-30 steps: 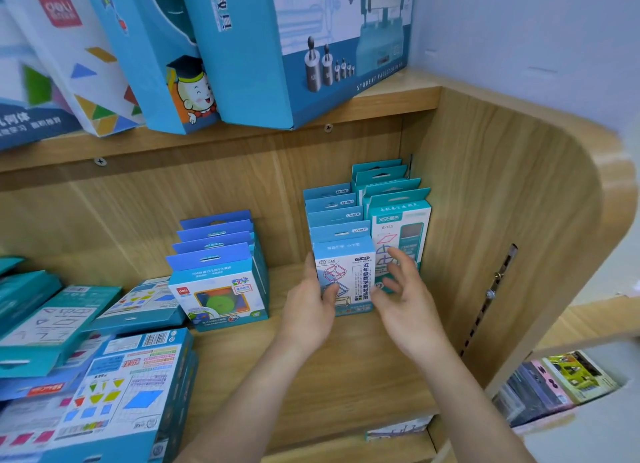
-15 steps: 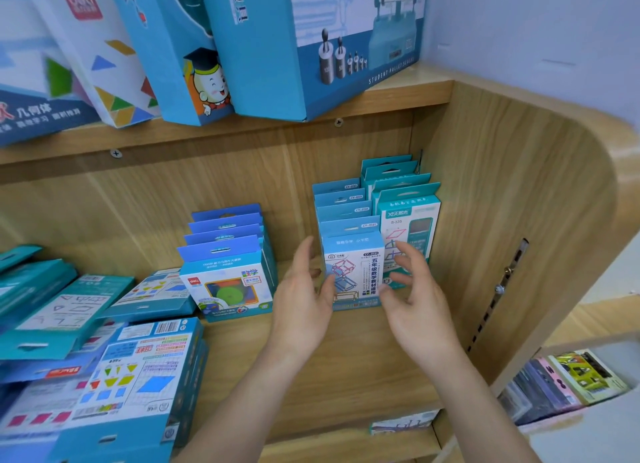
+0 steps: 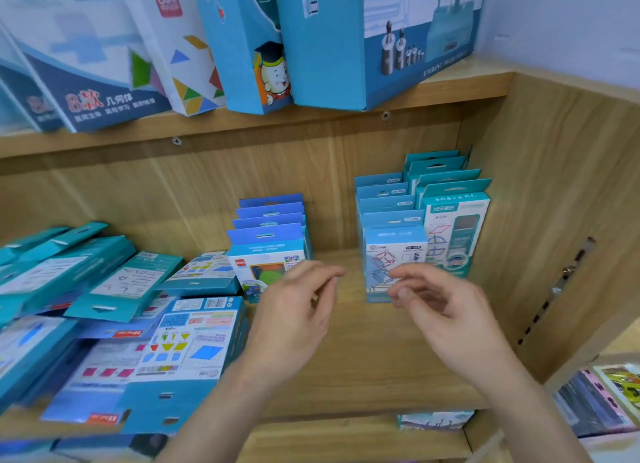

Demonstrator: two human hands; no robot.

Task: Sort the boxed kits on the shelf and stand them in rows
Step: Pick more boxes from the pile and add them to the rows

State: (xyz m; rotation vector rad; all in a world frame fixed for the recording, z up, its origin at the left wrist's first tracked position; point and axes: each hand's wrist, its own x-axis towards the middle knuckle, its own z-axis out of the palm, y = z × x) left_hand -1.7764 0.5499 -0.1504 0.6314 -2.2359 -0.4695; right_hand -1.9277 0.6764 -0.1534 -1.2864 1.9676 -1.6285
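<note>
blue boxed kits (image 3: 394,255), upright rows, shelf (image 3: 363,358)

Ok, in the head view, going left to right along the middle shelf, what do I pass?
A pile of flat teal boxes → row of dark blue boxes → row of light blue boxes → row of teal boxes → wooden side wall.

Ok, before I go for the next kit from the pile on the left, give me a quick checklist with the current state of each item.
1. Is the left hand free: ok, it holds nothing.
2. Is the right hand free: ok, it holds nothing.
3. Is the light-blue row upright: ok.
4. Is the teal row beside it upright: ok.
5. Is the pile of kits sorted: not ok, they lie flat and overlap.
6. Is there bare shelf between the dark-blue row and the light-blue one: ok.
</note>
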